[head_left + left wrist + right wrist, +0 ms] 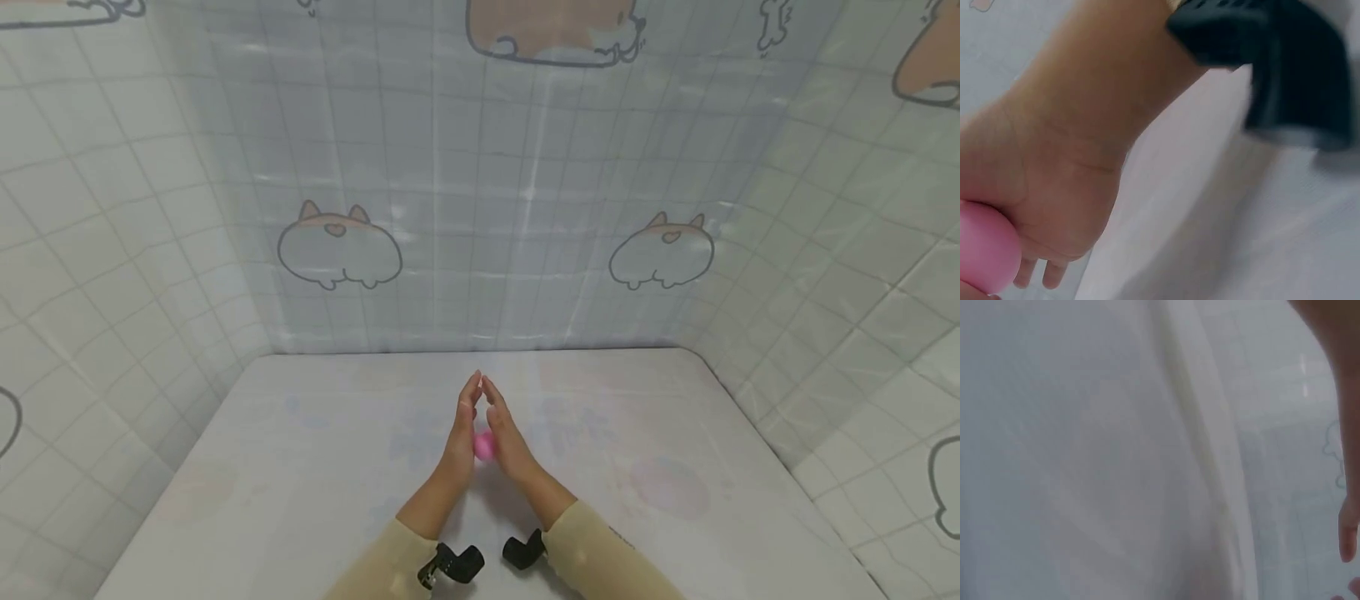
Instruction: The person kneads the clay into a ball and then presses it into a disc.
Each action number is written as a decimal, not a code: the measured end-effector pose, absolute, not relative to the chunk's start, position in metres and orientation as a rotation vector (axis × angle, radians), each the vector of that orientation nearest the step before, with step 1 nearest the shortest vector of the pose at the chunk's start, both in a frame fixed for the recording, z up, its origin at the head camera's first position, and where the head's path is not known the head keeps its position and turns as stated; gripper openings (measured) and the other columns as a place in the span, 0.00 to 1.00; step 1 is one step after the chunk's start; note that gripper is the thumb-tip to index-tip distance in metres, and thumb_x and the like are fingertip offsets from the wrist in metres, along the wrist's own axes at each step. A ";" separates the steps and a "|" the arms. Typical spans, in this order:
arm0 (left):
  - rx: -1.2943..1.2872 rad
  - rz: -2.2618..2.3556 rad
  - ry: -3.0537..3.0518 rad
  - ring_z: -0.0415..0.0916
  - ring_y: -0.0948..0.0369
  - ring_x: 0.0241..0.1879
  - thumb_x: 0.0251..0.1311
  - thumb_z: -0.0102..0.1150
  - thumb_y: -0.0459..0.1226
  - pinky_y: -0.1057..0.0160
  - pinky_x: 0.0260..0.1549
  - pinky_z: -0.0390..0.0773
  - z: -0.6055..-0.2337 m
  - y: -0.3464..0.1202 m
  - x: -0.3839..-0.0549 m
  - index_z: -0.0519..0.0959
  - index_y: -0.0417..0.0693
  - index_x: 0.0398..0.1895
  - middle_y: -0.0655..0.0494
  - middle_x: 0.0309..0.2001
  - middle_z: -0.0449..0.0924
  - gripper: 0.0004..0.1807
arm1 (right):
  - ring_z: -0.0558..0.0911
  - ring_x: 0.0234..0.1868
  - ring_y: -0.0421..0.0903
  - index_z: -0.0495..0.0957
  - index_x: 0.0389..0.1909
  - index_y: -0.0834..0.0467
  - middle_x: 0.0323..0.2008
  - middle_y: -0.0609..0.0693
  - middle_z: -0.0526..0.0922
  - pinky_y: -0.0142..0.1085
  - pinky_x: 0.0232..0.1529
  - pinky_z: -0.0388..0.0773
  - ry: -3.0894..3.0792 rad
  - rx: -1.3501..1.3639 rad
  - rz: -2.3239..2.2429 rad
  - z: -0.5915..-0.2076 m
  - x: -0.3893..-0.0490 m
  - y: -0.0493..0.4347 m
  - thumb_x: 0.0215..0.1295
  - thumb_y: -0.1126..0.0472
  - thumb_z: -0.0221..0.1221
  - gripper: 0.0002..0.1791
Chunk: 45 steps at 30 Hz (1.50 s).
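Observation:
A pink ball (484,446) sits between the heels of the two palms. On its left, my left hand (459,437) presses in with fingers stretched forward. From the other side my right hand (512,442) faces it, its fingers also straight. The fingertips come together at the far end, so the hands form a narrow peak over the table. In the left wrist view the smooth, round ball (988,247) appears at the lower left against a palm, partly cut off by the frame. Only a strip of a hand shows at the right edge of the right wrist view.
A white table (300,467) with faint pastel patches lies under the hands. Tiled-pattern sheets with cartoon dogs form the back wall (480,208) and both sides. Black wrist cameras sit on the inner sides of the left sleeve (382,562) and right sleeve (600,554).

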<state>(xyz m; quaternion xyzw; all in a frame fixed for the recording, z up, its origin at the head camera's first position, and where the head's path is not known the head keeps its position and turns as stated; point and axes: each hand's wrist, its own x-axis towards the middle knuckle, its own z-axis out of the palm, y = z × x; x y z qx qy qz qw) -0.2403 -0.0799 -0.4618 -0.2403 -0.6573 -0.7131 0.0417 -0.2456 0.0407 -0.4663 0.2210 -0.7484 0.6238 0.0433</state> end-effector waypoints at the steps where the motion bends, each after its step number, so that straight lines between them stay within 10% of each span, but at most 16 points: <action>1: -0.716 -2.178 -2.011 0.40 0.43 0.77 0.80 0.14 0.50 0.31 0.68 0.37 -0.462 -0.080 -0.241 0.46 0.48 0.81 0.44 0.79 0.43 0.32 | 0.48 0.76 0.65 0.42 0.79 0.62 0.78 0.64 0.46 0.68 0.70 0.41 -2.282 0.681 1.914 -0.470 -0.245 0.040 0.82 0.52 0.31 0.32; 16: -0.555 -2.078 -2.108 0.43 0.42 0.77 0.79 0.26 0.54 0.28 0.67 0.39 -0.471 -0.079 -0.240 0.47 0.48 0.80 0.41 0.78 0.46 0.34 | 0.47 0.78 0.59 0.40 0.80 0.57 0.79 0.61 0.46 0.64 0.72 0.43 -2.071 0.954 2.020 -0.450 -0.215 0.039 0.77 0.32 0.25 0.43; 45: -0.499 -2.115 -2.019 0.43 0.46 0.77 0.76 0.19 0.62 0.27 0.66 0.37 -0.469 -0.061 -0.215 0.44 0.54 0.81 0.43 0.79 0.46 0.38 | 0.43 0.79 0.55 0.40 0.81 0.53 0.79 0.59 0.45 0.62 0.72 0.39 -2.164 0.942 1.988 -0.459 -0.202 0.053 0.76 0.31 0.22 0.42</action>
